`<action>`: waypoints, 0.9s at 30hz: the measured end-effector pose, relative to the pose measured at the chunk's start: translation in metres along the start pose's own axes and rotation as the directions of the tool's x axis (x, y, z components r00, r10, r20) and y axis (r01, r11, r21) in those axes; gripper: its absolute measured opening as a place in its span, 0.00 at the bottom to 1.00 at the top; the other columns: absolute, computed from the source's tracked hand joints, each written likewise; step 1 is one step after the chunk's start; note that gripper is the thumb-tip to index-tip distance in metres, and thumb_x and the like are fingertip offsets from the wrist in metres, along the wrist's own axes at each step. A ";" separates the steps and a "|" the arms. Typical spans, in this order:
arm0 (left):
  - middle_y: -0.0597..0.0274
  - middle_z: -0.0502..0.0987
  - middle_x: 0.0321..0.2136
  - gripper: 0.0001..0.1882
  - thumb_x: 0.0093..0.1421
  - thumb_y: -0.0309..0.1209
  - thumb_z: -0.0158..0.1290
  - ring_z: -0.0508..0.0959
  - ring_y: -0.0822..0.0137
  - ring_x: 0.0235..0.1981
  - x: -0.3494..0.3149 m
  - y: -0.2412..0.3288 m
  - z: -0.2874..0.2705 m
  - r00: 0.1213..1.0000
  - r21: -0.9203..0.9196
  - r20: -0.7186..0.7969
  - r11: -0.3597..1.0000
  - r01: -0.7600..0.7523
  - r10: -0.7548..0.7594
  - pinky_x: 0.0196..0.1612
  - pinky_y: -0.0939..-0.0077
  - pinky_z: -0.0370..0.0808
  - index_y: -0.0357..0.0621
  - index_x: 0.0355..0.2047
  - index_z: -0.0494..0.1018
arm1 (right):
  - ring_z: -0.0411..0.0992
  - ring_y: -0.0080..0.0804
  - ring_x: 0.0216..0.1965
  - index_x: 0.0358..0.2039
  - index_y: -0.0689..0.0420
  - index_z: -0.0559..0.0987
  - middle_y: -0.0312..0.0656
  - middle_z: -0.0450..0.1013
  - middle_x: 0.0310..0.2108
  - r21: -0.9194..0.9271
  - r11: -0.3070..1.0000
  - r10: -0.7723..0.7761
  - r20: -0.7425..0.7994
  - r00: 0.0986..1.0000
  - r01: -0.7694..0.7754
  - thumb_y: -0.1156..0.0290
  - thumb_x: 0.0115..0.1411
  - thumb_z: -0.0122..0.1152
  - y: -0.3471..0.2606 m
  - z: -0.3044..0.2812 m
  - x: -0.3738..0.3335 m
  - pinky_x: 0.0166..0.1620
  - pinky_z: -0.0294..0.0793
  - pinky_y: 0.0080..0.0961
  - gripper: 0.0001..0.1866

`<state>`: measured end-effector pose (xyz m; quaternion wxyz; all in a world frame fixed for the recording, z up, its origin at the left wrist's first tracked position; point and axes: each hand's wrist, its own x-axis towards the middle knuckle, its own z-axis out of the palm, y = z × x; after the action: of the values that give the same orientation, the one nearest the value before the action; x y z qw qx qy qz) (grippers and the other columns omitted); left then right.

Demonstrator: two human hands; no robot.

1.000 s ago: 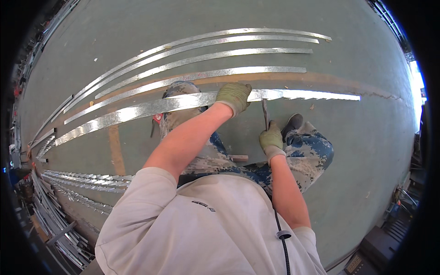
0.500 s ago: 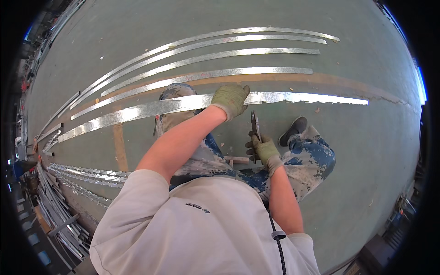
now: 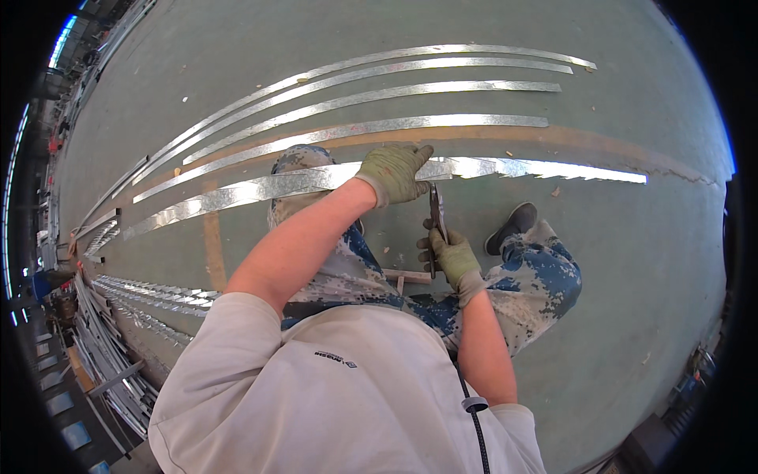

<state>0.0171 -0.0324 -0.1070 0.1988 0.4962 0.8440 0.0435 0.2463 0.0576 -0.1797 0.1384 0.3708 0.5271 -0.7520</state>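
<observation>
Left hand (image 3: 395, 174) at centre, upper half of frame: thick olive knit glove, fingers closed over a strip (image 3: 260, 189) of thin, bright metal. Strip runs from the left of frame to the right, bowed by the lens; surface mottled and shiny, the left stretch rippled. Its right stretch has a saw-toothed lower edge, small tabs slanting off it, glaring white in the light.

Right hand (image 3: 455, 261), below and right of the left, same glove: wrapped on the handles of a tool (image 3: 437, 207), slim, dark metal, pointing up the frame. Its tip is just beneath the strip's lower edge; contact cannot be told.

Upper frame: four flat bands (image 3: 474, 121) of similar metal, smooth-edged, roughly parallel, well apart from the tool. Lower left: toothed lengths (image 3: 158, 292), crinkled and glittering, near a heap (image 3: 110, 355) of long grey metal pieces.

Floor (image 3: 632, 276) smooth, grey-green, crossed by a matt brown stripe (image 3: 215, 253).
</observation>
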 end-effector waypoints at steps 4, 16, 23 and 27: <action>0.46 0.79 0.60 0.36 0.67 0.53 0.58 0.80 0.44 0.60 -0.001 -0.002 -0.004 0.997 -0.097 -0.059 0.994 -0.058 0.052 0.63 0.53 0.76 0.47 0.69 0.69 | 0.80 0.25 0.32 0.64 0.50 0.77 0.36 0.83 0.39 0.023 1.000 -0.008 0.013 1.000 0.008 0.57 0.79 0.55 -0.005 0.002 -0.001 0.34 0.79 0.27 0.19; 0.47 0.81 0.57 0.28 0.73 0.50 0.49 0.81 0.45 0.58 0.005 0.003 -0.007 0.996 -0.153 0.012 0.984 0.088 -0.087 0.61 0.52 0.75 0.45 0.64 0.74 | 0.78 0.24 0.29 0.63 0.51 0.79 0.37 0.82 0.38 0.040 0.998 -0.047 0.019 0.999 0.046 0.58 0.78 0.57 -0.001 0.003 0.005 0.32 0.76 0.26 0.19; 0.44 0.83 0.51 0.25 0.70 0.48 0.51 0.82 0.42 0.55 0.010 -0.005 0.019 0.988 -0.216 -0.101 0.972 0.094 -0.118 0.61 0.46 0.76 0.46 0.59 0.78 | 0.79 0.28 0.31 0.67 0.55 0.75 0.42 0.82 0.39 0.028 0.998 -0.060 0.023 0.998 0.060 0.57 0.78 0.57 0.013 -0.008 0.014 0.31 0.79 0.28 0.24; 0.43 0.84 0.49 0.25 0.72 0.49 0.49 0.82 0.42 0.54 0.008 0.007 -0.006 0.992 -0.202 0.024 0.972 0.123 -0.121 0.59 0.46 0.76 0.44 0.55 0.81 | 0.80 0.28 0.32 0.66 0.52 0.75 0.41 0.82 0.40 -0.005 0.999 -0.042 -0.004 0.999 0.042 0.57 0.78 0.55 0.001 0.001 0.005 0.32 0.80 0.28 0.22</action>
<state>0.0173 -0.0215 -0.1018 0.2556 0.4209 0.8628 0.1143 0.2433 0.0572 -0.1843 0.1224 0.3607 0.5370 -0.7527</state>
